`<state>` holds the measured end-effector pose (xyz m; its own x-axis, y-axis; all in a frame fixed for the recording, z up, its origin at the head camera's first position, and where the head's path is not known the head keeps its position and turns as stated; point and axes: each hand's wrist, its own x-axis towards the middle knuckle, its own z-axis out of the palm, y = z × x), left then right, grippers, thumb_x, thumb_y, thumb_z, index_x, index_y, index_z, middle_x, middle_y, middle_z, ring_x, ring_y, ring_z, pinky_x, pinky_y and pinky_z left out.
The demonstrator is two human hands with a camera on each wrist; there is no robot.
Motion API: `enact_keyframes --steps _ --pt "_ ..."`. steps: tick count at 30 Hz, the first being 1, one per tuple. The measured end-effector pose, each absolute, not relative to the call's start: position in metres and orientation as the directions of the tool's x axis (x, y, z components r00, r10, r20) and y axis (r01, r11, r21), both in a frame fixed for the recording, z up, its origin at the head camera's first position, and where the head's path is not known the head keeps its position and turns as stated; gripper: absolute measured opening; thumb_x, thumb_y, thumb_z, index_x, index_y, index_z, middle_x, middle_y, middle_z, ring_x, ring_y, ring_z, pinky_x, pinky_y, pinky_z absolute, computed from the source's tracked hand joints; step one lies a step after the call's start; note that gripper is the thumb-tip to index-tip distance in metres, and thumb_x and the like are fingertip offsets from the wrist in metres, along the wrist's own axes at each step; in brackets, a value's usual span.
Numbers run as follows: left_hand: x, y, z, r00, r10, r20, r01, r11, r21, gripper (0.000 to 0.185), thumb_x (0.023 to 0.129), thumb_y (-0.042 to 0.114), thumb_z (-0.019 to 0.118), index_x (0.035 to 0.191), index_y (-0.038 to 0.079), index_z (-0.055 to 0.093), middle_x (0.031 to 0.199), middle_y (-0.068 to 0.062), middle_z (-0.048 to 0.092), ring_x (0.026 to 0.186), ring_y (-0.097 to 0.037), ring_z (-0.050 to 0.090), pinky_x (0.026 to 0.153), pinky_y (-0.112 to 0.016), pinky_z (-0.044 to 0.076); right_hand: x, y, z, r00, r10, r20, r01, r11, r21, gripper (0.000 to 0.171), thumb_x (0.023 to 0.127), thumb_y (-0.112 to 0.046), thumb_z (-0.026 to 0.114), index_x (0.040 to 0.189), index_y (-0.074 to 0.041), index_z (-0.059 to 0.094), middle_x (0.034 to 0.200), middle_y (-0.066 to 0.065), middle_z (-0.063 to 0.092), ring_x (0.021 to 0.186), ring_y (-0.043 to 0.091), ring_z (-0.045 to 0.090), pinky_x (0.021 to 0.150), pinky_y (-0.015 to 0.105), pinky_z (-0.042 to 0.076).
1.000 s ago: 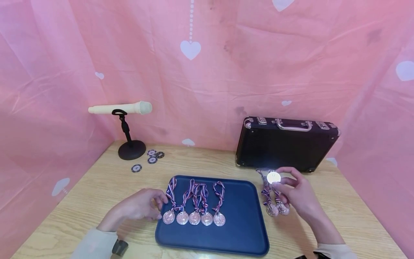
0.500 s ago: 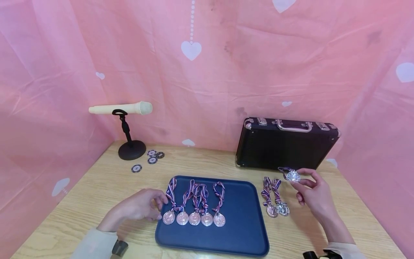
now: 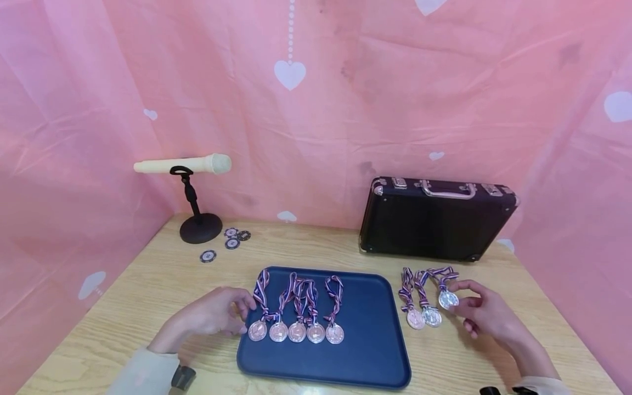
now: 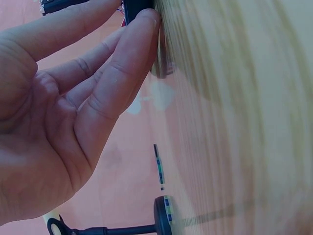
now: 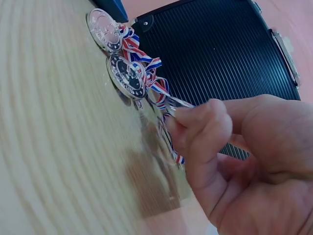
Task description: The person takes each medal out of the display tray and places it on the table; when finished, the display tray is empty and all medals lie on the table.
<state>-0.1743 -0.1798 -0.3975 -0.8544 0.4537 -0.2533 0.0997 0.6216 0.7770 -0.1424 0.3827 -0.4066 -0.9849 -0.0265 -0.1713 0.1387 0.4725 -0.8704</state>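
A dark blue tray [image 3: 365, 351] lies on the wooden table with several silver medals [image 3: 297, 332] on striped ribbons in a row. My left hand [image 3: 217, 315] rests at the tray's left edge, its fingers loosely bent and touching the rim [image 4: 142, 14]. Right of the tray lie two medals [image 3: 423, 317] [image 5: 124, 76]. My right hand [image 3: 481, 312] pinches a third medal [image 3: 448, 299] [image 5: 164, 134] down beside them, its ribbon [image 3: 441, 274] trailing toward the case.
A black case [image 3: 434, 219] with metal corners stands upright behind the loose medals. At the back left stands a cream microphone [image 3: 182, 164] on a black stand [image 3: 199, 230], with poker chips [image 3: 232, 240] near its base. Pink cloth walls the table.
My right hand has carried the third medal from above the two loose ones, out to the right, and down to the table beside them. My left hand has stayed put.
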Motion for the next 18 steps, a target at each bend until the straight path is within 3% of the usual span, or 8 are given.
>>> enact_keyframes --steps 8,18 --pt "-0.1737 -0.1779 -0.3950 -0.859 0.435 -0.272 0.080 0.637 0.767 0.038 0.081 -0.009 0.081 0.114 0.004 0.069 0.094 -0.007 0.063 0.078 -0.020 0.062 0.064 -0.034 0.060 -0.1402 0.3908 -0.4095 -0.954 -0.189 -0.233 0.117 0.481 -0.869 0.038 0.099 -0.004 0.067 0.130 0.005 0.048 0.076 0.004 0.063 0.053 0.011 0.059 0.050 0.032 0.057" --pt "-0.1734 -0.1783 -0.3951 -0.857 0.439 -0.269 0.078 0.628 0.775 0.039 0.081 -0.010 0.081 0.116 0.004 0.068 0.095 -0.007 0.063 0.076 -0.020 0.063 0.064 -0.035 0.060 -0.1378 0.3936 -0.4083 -0.940 -0.244 -0.240 0.086 0.510 -0.856 0.040 0.098 -0.004 0.069 0.130 0.009 0.049 0.076 0.004 0.061 0.053 0.011 0.058 0.049 0.032 0.057"
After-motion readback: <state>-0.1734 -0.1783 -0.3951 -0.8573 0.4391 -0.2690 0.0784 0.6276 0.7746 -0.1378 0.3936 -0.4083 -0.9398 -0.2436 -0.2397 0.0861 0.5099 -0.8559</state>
